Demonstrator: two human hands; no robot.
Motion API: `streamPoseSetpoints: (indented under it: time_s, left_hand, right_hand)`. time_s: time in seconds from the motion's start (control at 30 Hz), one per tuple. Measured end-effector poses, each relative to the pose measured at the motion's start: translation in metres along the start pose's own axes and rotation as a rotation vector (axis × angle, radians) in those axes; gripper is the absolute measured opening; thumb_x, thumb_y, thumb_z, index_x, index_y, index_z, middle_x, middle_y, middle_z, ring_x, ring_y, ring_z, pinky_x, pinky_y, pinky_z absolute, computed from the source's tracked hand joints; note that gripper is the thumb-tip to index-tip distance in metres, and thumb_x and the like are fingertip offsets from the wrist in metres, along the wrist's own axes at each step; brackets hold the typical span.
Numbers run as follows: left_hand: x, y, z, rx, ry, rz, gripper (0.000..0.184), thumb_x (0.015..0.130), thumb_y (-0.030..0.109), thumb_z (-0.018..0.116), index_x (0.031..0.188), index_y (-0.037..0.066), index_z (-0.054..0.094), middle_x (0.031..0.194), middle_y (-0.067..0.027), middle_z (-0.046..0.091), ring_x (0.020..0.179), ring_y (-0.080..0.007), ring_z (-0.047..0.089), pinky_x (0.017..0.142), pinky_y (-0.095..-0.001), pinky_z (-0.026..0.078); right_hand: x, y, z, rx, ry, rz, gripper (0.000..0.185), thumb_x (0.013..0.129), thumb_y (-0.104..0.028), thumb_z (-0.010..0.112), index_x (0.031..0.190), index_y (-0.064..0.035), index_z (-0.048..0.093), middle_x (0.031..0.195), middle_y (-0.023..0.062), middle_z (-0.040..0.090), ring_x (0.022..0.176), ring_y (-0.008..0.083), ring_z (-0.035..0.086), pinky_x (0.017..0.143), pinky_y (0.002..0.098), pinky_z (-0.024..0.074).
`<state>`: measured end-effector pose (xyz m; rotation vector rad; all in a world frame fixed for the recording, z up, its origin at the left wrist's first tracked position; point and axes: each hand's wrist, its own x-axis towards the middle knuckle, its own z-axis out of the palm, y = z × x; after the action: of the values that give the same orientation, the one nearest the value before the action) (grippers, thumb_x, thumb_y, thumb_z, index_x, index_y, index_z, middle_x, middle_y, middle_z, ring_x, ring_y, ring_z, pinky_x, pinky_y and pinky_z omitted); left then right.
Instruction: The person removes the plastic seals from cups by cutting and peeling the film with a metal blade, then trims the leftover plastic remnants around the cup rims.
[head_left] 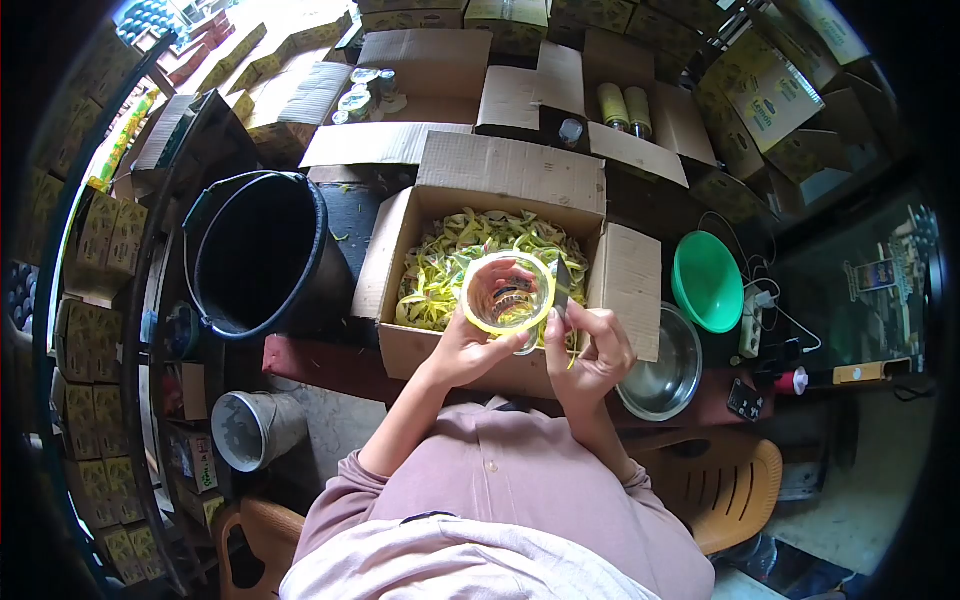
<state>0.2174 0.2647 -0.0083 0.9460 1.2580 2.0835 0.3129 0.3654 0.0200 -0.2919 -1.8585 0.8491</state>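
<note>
My left hand [468,345] is wrapped round a clear cup [508,292] with a yellow rim, its open mouth turned up toward me. Just right of the cup, my right hand [590,350] pinches a knife [562,286], its blade upright beside the rim. A thin yellow strip hangs below the right fingers. Both hands are above the near side of an open cardboard box [515,163], which holds a heap of yellow-green strips [430,270]. The cup covers part of the heap.
A black bucket [335,290] stands left of the box, a grey bucket [258,430] lower left. At right are a green bowl [708,282], a metal bowl [662,372] and cables. Open cartons [440,60] with jars stand behind. An orange chair [745,480] is lower right.
</note>
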Motion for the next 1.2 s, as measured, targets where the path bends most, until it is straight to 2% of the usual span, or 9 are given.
streamPoseSetpoints:
  time_s: [0.4,0.67,1.0,1.1,1.2]
  left_hand:
    - [-0.001,-0.006,-0.006,0.262,-0.057,0.083,0.066,0.069,0.001,0.067,0.124,0.001,0.031,0.113,-0.0112,0.044,0.108,-0.0203,0.047,0.094,-0.0326,0.036]
    - [-0.002,-0.003,-0.013,0.417,-0.081,0.065,0.063,0.066,0.004,0.069,0.120,0.002,0.036,0.112,-0.0110,0.048,0.107,-0.0223,0.047,0.095,-0.0330,0.035]
    - [0.000,0.012,-0.013,0.358,-0.181,0.072,0.059,0.064,0.005,0.069,0.116,0.002,0.041,0.109,-0.0098,0.049,0.103,-0.0197,0.049,0.091,-0.0318,0.039]
    - [0.000,0.012,-0.009,0.329,-0.186,0.084,0.061,0.063,0.006,0.071,0.116,0.001,0.042,0.108,-0.0096,0.049,0.101,-0.0186,0.050,0.090,-0.0310,0.040]
    - [0.001,0.006,-0.008,0.226,-0.152,0.092,0.064,0.063,0.007,0.074,0.117,0.001,0.041,0.109,-0.0093,0.049,0.101,-0.0175,0.050,0.090,-0.0310,0.040]
  right_hand:
    - [-0.001,0.002,0.000,-0.148,0.033,-0.106,0.024,0.064,0.003,0.069,0.086,-0.0047,0.065,0.069,0.0061,0.060,0.058,0.0153,0.059,0.052,0.0243,0.0472]
    - [0.006,0.001,0.001,-0.109,0.014,-0.086,0.024,0.062,0.004,0.068,0.085,-0.0044,0.067,0.068,0.0064,0.060,0.058,0.0164,0.059,0.055,0.0260,0.0476]
    - [0.012,0.005,-0.002,-0.120,-0.077,-0.138,0.033,0.060,0.005,0.068,0.091,-0.0044,0.067,0.067,0.0067,0.059,0.058,0.0170,0.058,0.056,0.0272,0.0477]
    - [0.014,0.009,-0.002,-0.058,-0.070,-0.139,0.030,0.062,0.006,0.067,0.091,-0.0034,0.067,0.067,0.0071,0.059,0.058,0.0161,0.059,0.055,0.0263,0.0473]
    - [0.014,0.003,-0.004,-0.046,-0.040,-0.013,0.026,0.064,0.005,0.068,0.089,-0.0024,0.066,0.066,0.0073,0.059,0.058,0.0141,0.059,0.055,0.0252,0.0468]
